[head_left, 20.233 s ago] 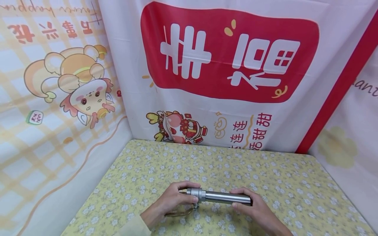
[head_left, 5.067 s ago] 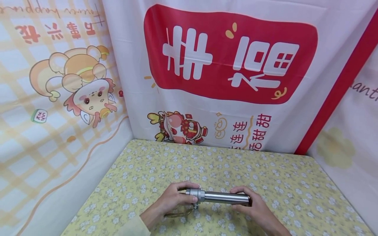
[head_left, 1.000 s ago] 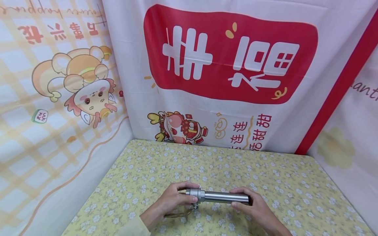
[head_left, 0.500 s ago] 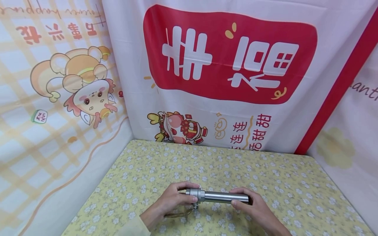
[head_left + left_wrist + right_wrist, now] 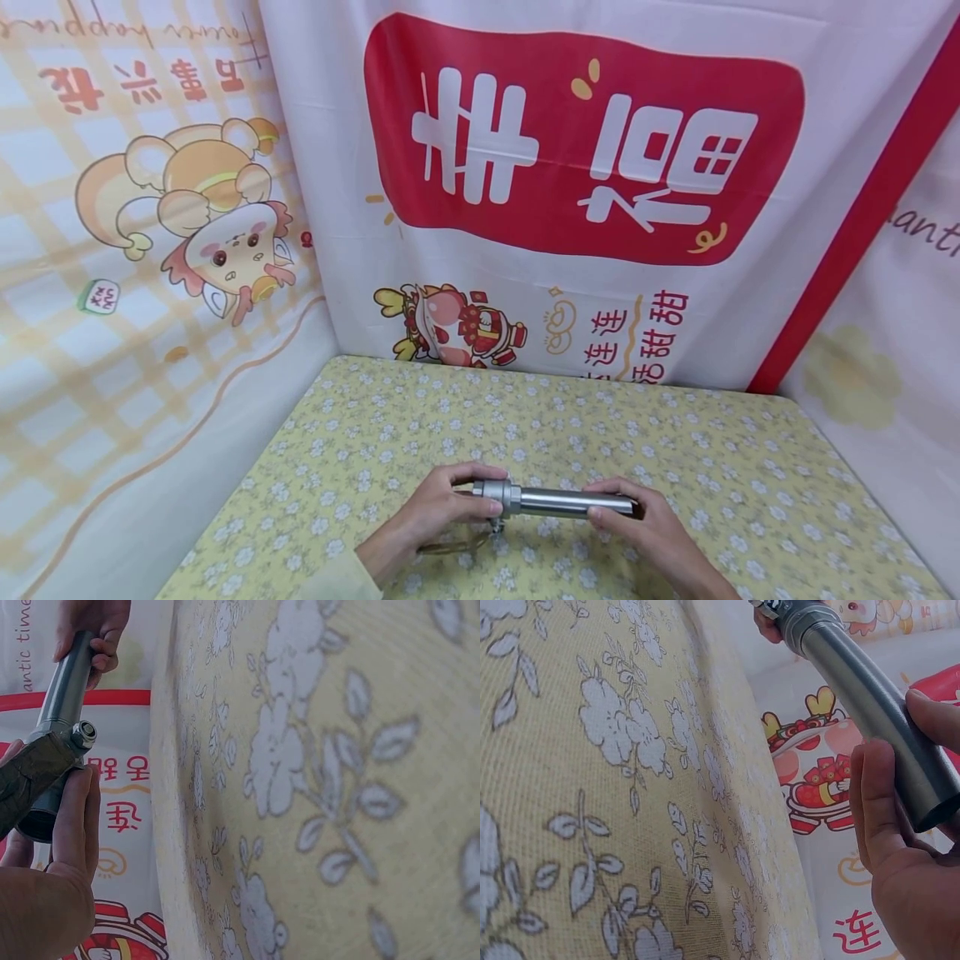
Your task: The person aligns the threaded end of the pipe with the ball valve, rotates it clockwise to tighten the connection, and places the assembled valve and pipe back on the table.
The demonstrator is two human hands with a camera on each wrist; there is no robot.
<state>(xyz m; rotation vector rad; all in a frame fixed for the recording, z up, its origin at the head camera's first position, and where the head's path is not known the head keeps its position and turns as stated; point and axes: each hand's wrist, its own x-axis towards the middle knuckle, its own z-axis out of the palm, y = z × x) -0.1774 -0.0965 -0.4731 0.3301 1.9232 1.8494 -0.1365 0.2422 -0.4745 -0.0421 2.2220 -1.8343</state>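
A ball valve (image 5: 497, 497) with a length of smooth steel pipe (image 5: 562, 502) joined to its right side is held level above the table in the head view. My left hand (image 5: 433, 507) grips the valve body, fingers over the top and thumb across the near side. The valve's lever (image 5: 30, 776), wrapped in dark tape, points leftward under this hand; a bolt and nut (image 5: 84, 735) hold it on. My right hand (image 5: 907, 885) holds the pipe near its free end, thumb on one side and fingers on the other. The pipe's open end shows in the right wrist view.
A yellow flowered cloth covers the table (image 5: 525, 425). Printed white curtains stand behind it (image 5: 315, 192) and along both sides, close to the table's edges.
Both hands keep hold of the valve and pipe in nearly the same place. Compared with several seconds ago, my right thumb and fingers sit slightly differently round the pipe's end.
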